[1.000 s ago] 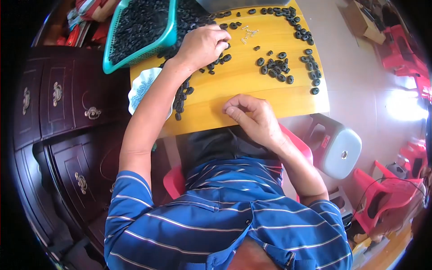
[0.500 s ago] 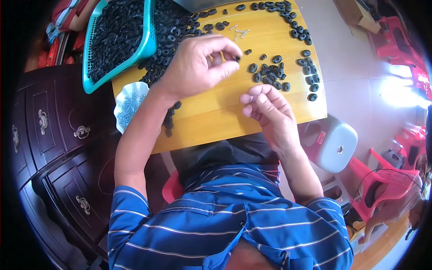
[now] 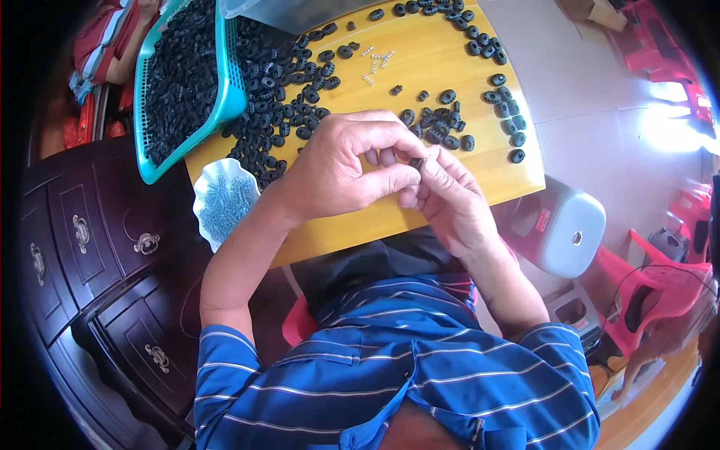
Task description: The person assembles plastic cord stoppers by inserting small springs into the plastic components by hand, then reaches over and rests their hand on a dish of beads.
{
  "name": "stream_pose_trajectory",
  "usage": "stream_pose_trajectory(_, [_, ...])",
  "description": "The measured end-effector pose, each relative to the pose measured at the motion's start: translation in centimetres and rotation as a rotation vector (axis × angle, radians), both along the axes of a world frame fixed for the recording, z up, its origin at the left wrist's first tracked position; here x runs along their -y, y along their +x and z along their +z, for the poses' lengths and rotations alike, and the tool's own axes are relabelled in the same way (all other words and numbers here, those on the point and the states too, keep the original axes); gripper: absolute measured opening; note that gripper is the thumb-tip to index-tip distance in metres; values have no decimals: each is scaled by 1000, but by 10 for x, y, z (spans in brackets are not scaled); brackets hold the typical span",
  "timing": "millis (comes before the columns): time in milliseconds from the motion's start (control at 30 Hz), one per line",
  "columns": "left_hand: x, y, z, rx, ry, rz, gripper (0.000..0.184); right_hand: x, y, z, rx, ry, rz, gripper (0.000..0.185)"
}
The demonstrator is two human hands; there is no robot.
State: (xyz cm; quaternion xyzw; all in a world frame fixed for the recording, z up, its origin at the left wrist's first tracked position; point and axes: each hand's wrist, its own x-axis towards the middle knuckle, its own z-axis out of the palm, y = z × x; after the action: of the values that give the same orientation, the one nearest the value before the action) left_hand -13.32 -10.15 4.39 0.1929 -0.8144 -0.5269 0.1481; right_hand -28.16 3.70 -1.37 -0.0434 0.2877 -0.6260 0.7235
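My left hand (image 3: 345, 165) pinches a small dark piece (image 3: 415, 162) between thumb and forefinger, above the near part of the yellow table (image 3: 337, 229). My right hand (image 3: 457, 199) meets it there, with fingers curled together at the same spot; whatever it holds is hidden. Just beyond the hands lies a cluster of black ribbed pieces (image 3: 442, 124). Several tiny metal springs (image 3: 373, 67) are scattered farther back. To the left, many loose black pieces (image 3: 262, 97) are spread out beside a green basket (image 3: 231, 101) full of more of them.
A white scalloped dish (image 3: 225, 202) of small bluish bits stands at the table's left edge. Black pieces (image 3: 502, 101) line the right edge. A clear plastic bin (image 3: 300, 11) stands at the back. A grey-topped stool (image 3: 574, 232) is on the right, dark drawers (image 3: 112, 225) on the left.
My left hand has come from the loose black pieces toward me with a small dark piece. My right hand has risen from the table's near edge, and the two hands now meet. The view has shifted.
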Motion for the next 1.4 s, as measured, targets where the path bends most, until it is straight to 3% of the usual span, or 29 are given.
stream_pose_trajectory(100, [10, 3, 6, -8, 3, 25, 20, -2, -2, -4, 6, -94, 9, 12])
stream_pose_trajectory(200, [35, 2, -15, 82, -245, 291, 15, -2, -1, 0, -47, -35, -5, 13])
stream_pose_trajectory(267, [49, 4, -30, 128, -334, 293, 18, -2, -2, 1, -72, -7, 52, 18])
stream_pose_trajectory(367, [61, 2, -48, 106, -667, 269, 16, -3, 0, 2, -138, -26, 63, 23])
stream_pose_trajectory(700, [67, 0, -56, 262, -893, 211, 9, -1, 3, 1, -192, -47, 28, 23])
stream_pose_trajectory(800, [53, 1, -41, 190, -762, 270, 7, -2, 1, 1, -216, -36, 22, 23])
stream_pose_trajectory(900, [26, 7, -12, 38, -13, 359, 4, -1, 1, 1, -252, -55, 26, 23])
stream_pose_trajectory(1000, [-4, 11, -5, -125, 283, 349, 8, -1, 3, 1, -303, -80, 23, 22])
stream_pose_trajectory(1233, [-37, 6, -27, -289, 344, 336, 4, -3, 4, -2, -387, -117, -7, 22])
stream_pose_trajectory(1400, [-38, 6, -28, -275, 153, 317, 5, -4, 4, 0, -421, -113, -11, 20])
